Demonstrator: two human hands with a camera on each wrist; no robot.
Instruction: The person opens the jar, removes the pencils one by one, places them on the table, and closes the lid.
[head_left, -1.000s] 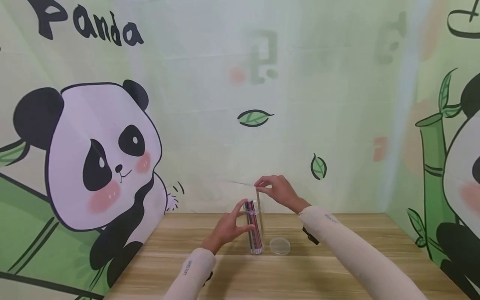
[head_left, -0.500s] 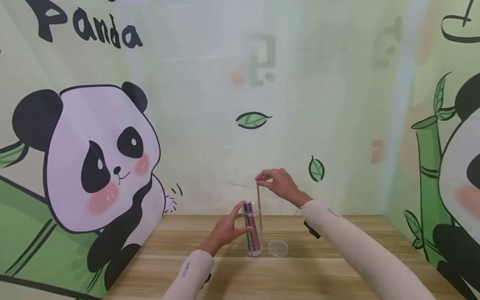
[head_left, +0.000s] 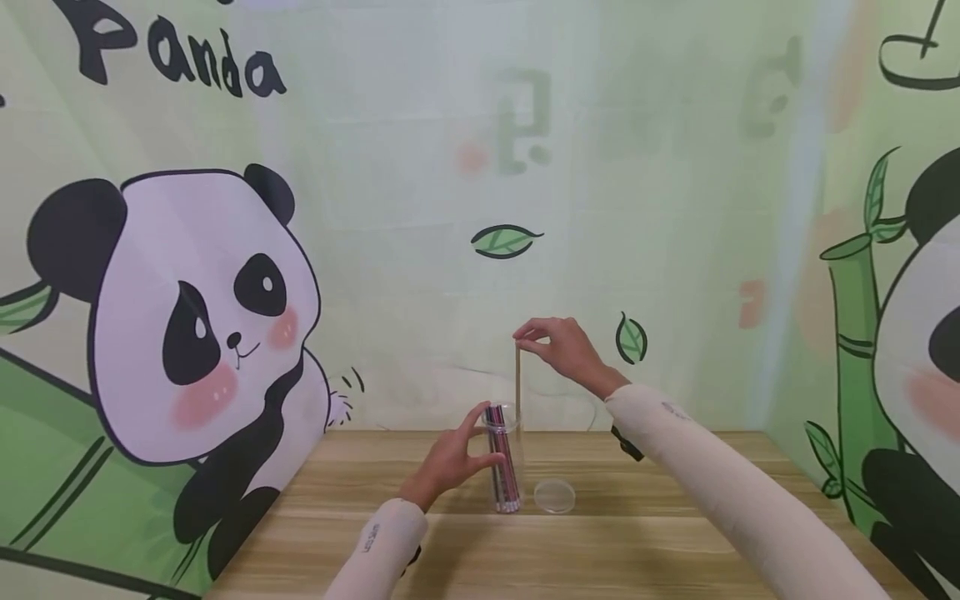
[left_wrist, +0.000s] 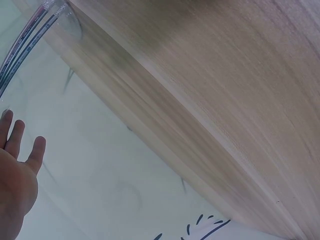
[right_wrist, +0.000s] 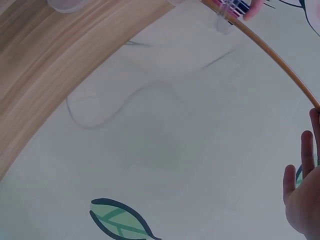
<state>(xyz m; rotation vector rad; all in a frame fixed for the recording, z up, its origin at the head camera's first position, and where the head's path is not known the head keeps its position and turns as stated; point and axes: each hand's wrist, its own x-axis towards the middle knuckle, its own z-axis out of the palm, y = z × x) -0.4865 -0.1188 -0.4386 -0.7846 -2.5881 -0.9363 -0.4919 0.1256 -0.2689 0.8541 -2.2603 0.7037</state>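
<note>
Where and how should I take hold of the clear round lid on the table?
Probably best to pinch the clear round lid by its rim, fingers and thumb on opposite edges, coming down from above and the right. It lies flat, so its edge is the natural grip, and the clear container stands close on its left. The right hand currently pinches the thin stick.

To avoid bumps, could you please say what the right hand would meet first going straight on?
Beyond its brown stick, the way looks free toward the panda backdrop, though depth is unclear.
</note>
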